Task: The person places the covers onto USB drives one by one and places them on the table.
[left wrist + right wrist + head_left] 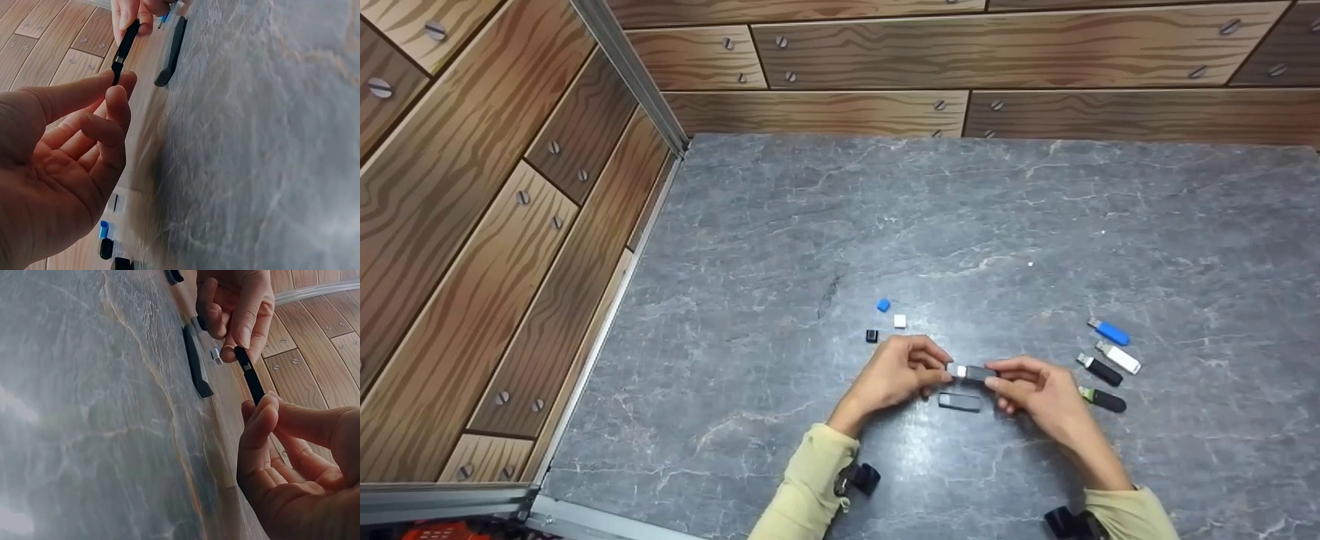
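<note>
From where I stand, everything hangs on one line: the held stick (980,373) lies level between the two hands, its long axis running side to side, from fingertips to fingertips. The left hand (897,375) pinches what looks like its cap (952,370) by the outer end; the right hand (1041,394) pinches the far end of the body. Neither grip has any gap to spare, thumb and finger close on the piece, other fingers loosely bent. Bright plug (961,371) shows between cap and body, nearly in line with both. Neither hand is nearer, since each has an end.

Just on the person's side lies one grey stick (959,402), roughly parallel, a shade closer to the left fingers; I can't tell if it is capped.

Counting: six sticks, one held, one grey, and four beyond the right hand: one blue (1112,332), one white (1122,358), one black (1103,370), one black-and-green (1105,400). Three loose caps lie past the left hand: blue cap (883,305), white cap (900,321), black cap (872,336).
</note>
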{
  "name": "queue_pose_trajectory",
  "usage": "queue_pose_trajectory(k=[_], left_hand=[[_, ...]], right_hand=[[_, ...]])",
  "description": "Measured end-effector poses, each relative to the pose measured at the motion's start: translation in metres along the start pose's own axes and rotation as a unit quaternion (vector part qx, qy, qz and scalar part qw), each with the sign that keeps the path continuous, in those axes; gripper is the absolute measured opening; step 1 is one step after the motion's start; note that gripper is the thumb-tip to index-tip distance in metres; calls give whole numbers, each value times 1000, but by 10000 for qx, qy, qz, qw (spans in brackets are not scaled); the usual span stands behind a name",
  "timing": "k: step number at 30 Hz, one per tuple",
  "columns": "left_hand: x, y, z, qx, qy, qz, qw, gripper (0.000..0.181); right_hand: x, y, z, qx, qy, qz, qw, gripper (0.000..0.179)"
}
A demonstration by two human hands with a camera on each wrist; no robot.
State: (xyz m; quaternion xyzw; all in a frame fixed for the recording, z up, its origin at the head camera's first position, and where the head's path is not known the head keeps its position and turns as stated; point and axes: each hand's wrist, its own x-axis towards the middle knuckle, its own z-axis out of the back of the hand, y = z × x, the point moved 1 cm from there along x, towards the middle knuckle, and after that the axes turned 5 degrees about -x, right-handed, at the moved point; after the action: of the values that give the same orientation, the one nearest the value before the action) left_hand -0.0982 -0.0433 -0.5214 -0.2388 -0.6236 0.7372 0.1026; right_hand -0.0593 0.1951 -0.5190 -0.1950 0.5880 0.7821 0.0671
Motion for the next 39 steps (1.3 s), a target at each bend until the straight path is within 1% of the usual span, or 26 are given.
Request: queue_pose_trajectory(k=[6, 10, 16, 21, 26, 30, 35, 39], left_hand=[[0, -1, -1, -17, 72, 12, 10000, 20], [1, 1, -2, -14, 62, -28, 10000, 21], [1, 2, -3, -50, -41, -222, 9997, 19], [1, 2, -3, -101, -114, -234, 9996, 21], [0, 2, -3, -87, -220, -280, 9993, 21], [1, 2, -4, -148, -269, -234, 9993, 21], [2, 1, -6, -117, -345, -189, 9992, 21], [4, 2, -6, -163, -321, -162, 9992, 22]], right_hand=[[2, 0, -3, -25, 56, 12, 10000, 41], [3, -1, -4, -47, 87, 70, 9999, 42], [4, 2, -5, 29, 3, -34, 10000, 39], [5, 5, -7, -62, -153, -74, 9998, 36], [6, 6, -8, -123, -219, -77, 9997, 35], [5, 7, -8, -168, -257, -29, 9995, 34], [6, 9, -7, -169, -291, 0, 9994, 34], [6, 8, -6, -169, -337, 44, 9993, 34]])
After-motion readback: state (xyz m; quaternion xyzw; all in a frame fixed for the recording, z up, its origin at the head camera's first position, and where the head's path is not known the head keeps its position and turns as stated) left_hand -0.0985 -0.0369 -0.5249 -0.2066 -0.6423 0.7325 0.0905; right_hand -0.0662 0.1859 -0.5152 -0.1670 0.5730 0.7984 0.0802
